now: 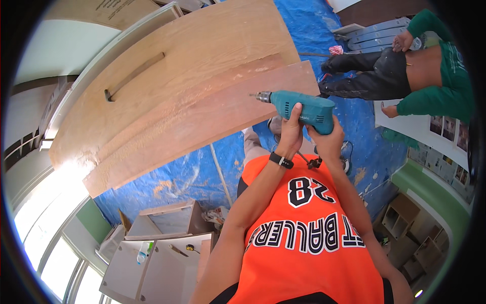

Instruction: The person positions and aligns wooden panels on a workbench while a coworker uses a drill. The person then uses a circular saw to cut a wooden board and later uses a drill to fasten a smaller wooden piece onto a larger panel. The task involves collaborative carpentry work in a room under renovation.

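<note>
A teal power drill (308, 107) is held up in front of my body, lying on its side with its silver chuck (263, 97) pointing left. A small bit shows at the chuck's tip. My left hand (291, 130), with a black watch on its wrist, is wrapped round the drill's near side, thumb up along the body. My right hand (329, 144) grips its rear end, around the handle, which is mostly hidden. Past the chuck lies a broad wooden board (202, 55) with a narrower plank (228, 116) along its near edge. A hammer (135, 75) rests on the board.
Sawdust (121, 162) lies along the plank. A blue tarp (177, 172) covers the floor. A co-worker in a green top (440, 96) is at the right, near a folded ladder (379, 38). White cabinets (162, 271) stand at the lower left, holding a bottle (142, 252) and a tape measure (190, 248).
</note>
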